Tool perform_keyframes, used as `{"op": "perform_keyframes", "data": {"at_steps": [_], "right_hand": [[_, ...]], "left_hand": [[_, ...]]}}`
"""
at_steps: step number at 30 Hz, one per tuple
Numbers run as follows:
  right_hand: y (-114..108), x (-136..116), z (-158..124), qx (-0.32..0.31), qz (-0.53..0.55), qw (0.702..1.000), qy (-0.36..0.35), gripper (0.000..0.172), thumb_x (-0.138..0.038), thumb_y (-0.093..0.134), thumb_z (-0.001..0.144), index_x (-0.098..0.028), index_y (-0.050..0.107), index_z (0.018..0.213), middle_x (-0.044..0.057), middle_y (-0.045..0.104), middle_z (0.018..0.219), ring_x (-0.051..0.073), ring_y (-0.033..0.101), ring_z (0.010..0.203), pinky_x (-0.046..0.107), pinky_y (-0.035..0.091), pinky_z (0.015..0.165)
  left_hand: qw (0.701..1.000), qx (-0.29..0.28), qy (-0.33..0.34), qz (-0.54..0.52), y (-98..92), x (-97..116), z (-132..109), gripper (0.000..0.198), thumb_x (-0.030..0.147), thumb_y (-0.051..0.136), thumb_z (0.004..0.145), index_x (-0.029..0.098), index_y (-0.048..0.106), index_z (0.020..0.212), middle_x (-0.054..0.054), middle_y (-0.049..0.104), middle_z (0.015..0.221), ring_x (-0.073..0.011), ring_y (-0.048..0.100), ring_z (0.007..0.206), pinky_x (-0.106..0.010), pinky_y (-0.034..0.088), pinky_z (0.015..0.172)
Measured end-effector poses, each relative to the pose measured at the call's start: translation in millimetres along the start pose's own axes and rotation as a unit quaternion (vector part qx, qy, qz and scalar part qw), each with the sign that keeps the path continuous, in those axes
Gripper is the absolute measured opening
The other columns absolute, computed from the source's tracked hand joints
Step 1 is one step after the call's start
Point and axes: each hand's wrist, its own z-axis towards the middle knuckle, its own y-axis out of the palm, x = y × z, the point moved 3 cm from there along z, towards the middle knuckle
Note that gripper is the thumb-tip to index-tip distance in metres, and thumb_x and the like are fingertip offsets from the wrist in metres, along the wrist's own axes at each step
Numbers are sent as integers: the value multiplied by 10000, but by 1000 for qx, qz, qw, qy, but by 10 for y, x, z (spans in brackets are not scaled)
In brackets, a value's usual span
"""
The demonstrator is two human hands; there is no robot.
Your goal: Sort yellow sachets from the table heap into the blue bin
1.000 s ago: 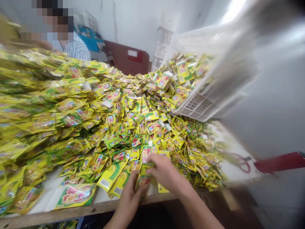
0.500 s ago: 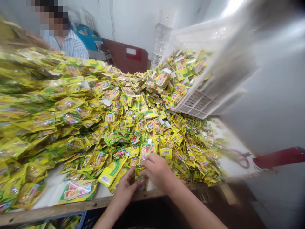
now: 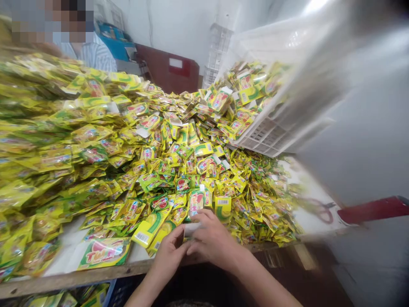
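Observation:
Close to the table's front edge, my left hand (image 3: 170,252) and my right hand (image 3: 213,239) meet around a small candy carton (image 3: 191,230). Its white inner flap shows between them; my fingers hide most of it. Fingers of both hands are closed on it. Just beyond stands another carton with a watermelon picture (image 3: 195,202). Yellow-green cartons (image 3: 147,230) lean beside my left hand, and a yellow carton with a barcode (image 3: 223,208) is past my right hand. A flattened "TWINS" carton (image 3: 104,254) lies at the left front. Small candy sachets (image 3: 182,184) heap up behind.
A tilted white plastic crate (image 3: 271,134) spills cartons at the right. Scissors (image 3: 326,213) and a red-handled tool (image 3: 373,209) lie at the right edge. A blue crate (image 3: 110,292) with packets is below the table. A person in a striped shirt (image 3: 97,55) is across the heap.
My right hand has turned and shifted slightly over the carton, whose white flap now shows between my hands. The view has tilted a little; the heap looks the same.

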Motion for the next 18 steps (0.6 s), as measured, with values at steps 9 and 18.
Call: {"op": "perform_keyframes", "data": {"at_steps": [9, 18], "right_hand": [[408, 232, -325, 68, 457, 819, 340, 218, -359, 742, 753, -174, 650, 823, -64, 508, 538, 69, 408, 393, 184, 343, 379], [348, 243, -126, 156, 396, 868, 254, 228, -406, 715, 778, -222, 781, 896, 46, 621, 837, 130, 586, 586, 237, 527, 462]], "left_hand": [[997, -46, -25, 54, -91, 186, -126, 275, 364, 593, 867, 246, 739, 1068, -56, 732, 1104, -253, 651, 1058, -382, 495, 975], [983, 81, 77, 145, -248, 86, -3, 220, 369, 681, 812, 274, 760, 995, -39, 756, 1029, -234, 675, 1002, -361, 532, 930]]}}
